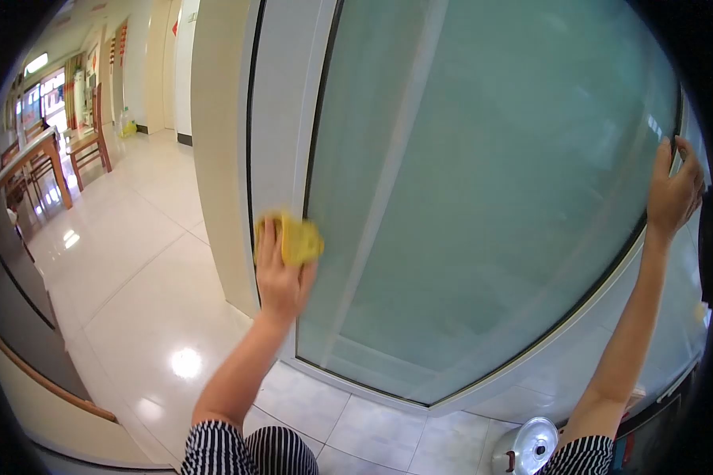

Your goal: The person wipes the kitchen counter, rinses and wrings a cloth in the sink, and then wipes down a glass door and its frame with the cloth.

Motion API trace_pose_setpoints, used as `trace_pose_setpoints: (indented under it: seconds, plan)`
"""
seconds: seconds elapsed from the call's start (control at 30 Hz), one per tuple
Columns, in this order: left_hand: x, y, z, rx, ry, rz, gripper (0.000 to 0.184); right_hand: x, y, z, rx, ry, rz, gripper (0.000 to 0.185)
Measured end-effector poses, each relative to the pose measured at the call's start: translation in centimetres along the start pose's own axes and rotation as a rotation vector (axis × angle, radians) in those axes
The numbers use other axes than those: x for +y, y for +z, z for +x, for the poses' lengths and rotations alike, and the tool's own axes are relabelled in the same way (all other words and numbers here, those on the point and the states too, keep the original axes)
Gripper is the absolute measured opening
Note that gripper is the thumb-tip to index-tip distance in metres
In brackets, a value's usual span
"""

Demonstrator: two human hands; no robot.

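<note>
A folded yellow cloth, slightly blurred, is under the fingers of my left hand. The hand presses it to the white frame at the left side of a glass door. The pane is greenish and frosted, with a pale vertical strip showing through it. On the far right, my right hand grips the door's edge, its thumb on the near side and its fingers bent round the frame.
Left of the door runs a cream wall edge, beyond which a shiny tiled floor leads to a wooden chair and table. A lidded metal pot stands low at the right, near my right arm.
</note>
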State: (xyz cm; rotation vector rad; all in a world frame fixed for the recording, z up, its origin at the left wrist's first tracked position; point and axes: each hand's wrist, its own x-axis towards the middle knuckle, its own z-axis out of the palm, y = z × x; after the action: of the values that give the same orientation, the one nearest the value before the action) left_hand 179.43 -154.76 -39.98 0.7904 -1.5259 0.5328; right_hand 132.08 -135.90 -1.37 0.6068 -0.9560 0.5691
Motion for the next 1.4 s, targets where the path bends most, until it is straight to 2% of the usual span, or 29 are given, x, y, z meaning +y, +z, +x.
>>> trace_pose_setpoints:
  seconds: [0.03,0.17,0.2,0.27,0.3,0.33,0.37,0.4,0.47,0.5,0.57,0.6,0.67,0.73,0.8,0.83,0.9,0.93,1.0,1.07,1.13,1.17,1.2,1.23,1.27,1.4]
  plan:
    - [-0.3,-0.1,-2.5,-0.066,-0.024,-0.014,0.042,-0.2,0.0,-0.1,0.002,0.009,-0.003,0.032]
    - [-0.7,0.2,2.5,0.010,-0.006,0.033,0.044,-0.3,-0.2,0.2,-0.036,0.052,0.014,0.027]
    - [-0.8,0.1,7.2,0.046,0.025,0.053,0.045,-0.2,-0.4,0.1,-0.036,0.051,0.010,0.025]
    - [-0.6,0.7,17.5,0.271,0.189,0.044,0.040,-0.7,-0.9,0.4,-0.049,0.063,0.012,0.024]
    - [0.2,0.5,22.8,0.298,0.220,-0.016,0.038,-0.7,-1.1,0.4,-0.073,0.060,0.011,0.024]
    - [0.4,0.6,27.9,0.365,0.256,0.062,0.035,-0.7,-1.0,0.3,-0.069,0.066,0.006,0.024]
    - [-0.9,1.8,33.4,0.578,0.392,0.175,0.024,-0.7,-0.8,0.1,-0.047,0.071,0.036,0.023]
    - [-0.5,1.6,38.9,0.738,0.454,0.201,0.022,-0.7,-0.7,-0.1,-0.027,0.074,0.067,0.023]
    - [1.0,-1.0,44.7,0.353,0.074,0.002,0.048,-0.9,-1.0,0.1,-0.040,0.067,0.054,0.022]
    - [1.0,-0.5,45.1,0.349,0.076,0.002,0.048,-0.8,-1.0,0.0,-0.050,0.064,0.049,0.022]
    - [1.1,0.3,45.5,0.539,0.186,-0.005,0.040,-0.5,-0.7,-0.2,-0.037,0.046,0.058,0.021]
    - [0.6,0.8,44.3,0.563,0.257,-0.106,0.040,-0.5,-0.7,-0.2,-0.025,0.042,0.068,0.021]
    - [-0.2,-0.4,38.1,0.456,0.414,-0.025,0.025,-0.5,-0.9,-0.1,-0.010,0.035,0.106,0.022]
    - [-2.1,-0.3,30.5,0.351,0.408,0.085,0.038,-0.9,-1.2,-0.2,-0.005,0.035,0.136,0.022]
    - [-2.2,-1.2,23.7,0.224,0.377,0.094,0.040,-1.2,-1.4,-0.3,0.004,0.070,0.155,0.022]
    - [-2.0,-1.3,23.3,0.216,0.380,0.092,0.040,-1.2,-1.3,-0.4,-0.004,0.074,0.154,0.022]
    - [-1.5,-1.5,23.1,0.233,0.374,0.085,0.031,-1.2,-1.3,0.0,-0.051,0.080,0.094,0.023]
    - [-0.4,-2.0,25.6,0.175,0.317,0.083,0.039,-1.2,-1.4,0.2,-0.066,0.081,0.074,0.023]
    - [0.3,-1.8,32.5,0.137,0.293,0.044,0.036,-1.4,-1.6,0.3,-0.094,0.098,0.078,0.023]
    - [1.3,-1.1,38.9,0.267,0.258,0.088,0.040,-0.9,-1.2,-0.2,-0.100,0.088,0.083,0.024]
    - [3.7,-2.6,42.4,-0.020,-0.044,-0.121,0.040,0.7,0.0,-0.9,-0.122,0.035,0.100,0.025]
    - [2.9,-1.4,42.1,-0.041,-0.077,-0.124,0.040,1.9,1.0,-1.0,-0.171,0.068,0.145,0.026]
    - [1.8,-0.2,41.2,0.214,0.133,-0.058,0.039,2.3,1.5,-1.1,-0.226,0.103,0.192,0.027]
    - [1.2,0.4,39.6,0.463,0.350,0.017,0.038,1.5,1.0,-1.1,-0.257,0.082,0.213,0.027]
    - [0.5,1.2,36.9,0.512,0.383,0.045,0.036,0.6,0.5,-0.6,-0.222,0.081,0.244,0.025]
    - [-1.6,2.5,15.8,0.246,0.228,0.163,0.035,-3.2,-2.1,2.0,-0.041,0.083,0.333,0.018]
